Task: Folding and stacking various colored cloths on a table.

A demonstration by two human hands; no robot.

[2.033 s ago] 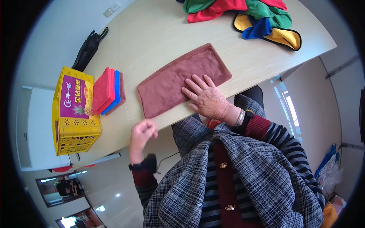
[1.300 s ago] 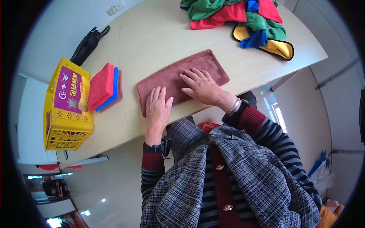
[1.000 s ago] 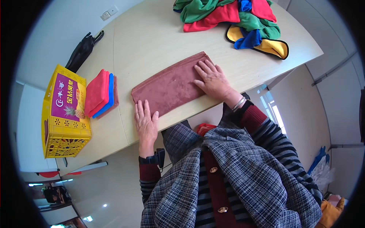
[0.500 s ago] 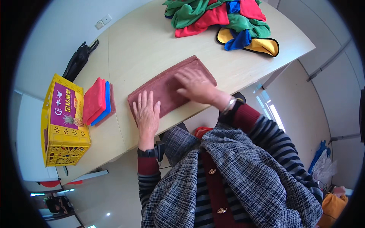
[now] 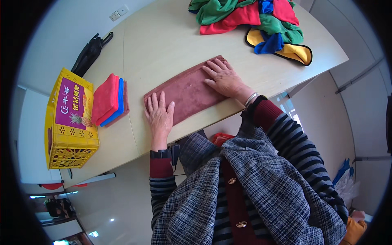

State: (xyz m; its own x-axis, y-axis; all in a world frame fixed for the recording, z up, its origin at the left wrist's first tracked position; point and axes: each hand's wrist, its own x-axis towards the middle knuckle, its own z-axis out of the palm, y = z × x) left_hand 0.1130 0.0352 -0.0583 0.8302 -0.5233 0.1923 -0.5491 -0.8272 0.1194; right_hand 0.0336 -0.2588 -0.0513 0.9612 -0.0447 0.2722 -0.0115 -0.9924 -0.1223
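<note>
Cloth (image 5: 188, 97), dusty reddish-brown, softly mottled and folded into a long rectangle, is laid flat on the desk (image 5: 163, 45). Its left end is partly covered by the left fingers (image 5: 162, 102), its right by the right fingers (image 5: 213, 66); both sets are extended, slightly parted.
</note>
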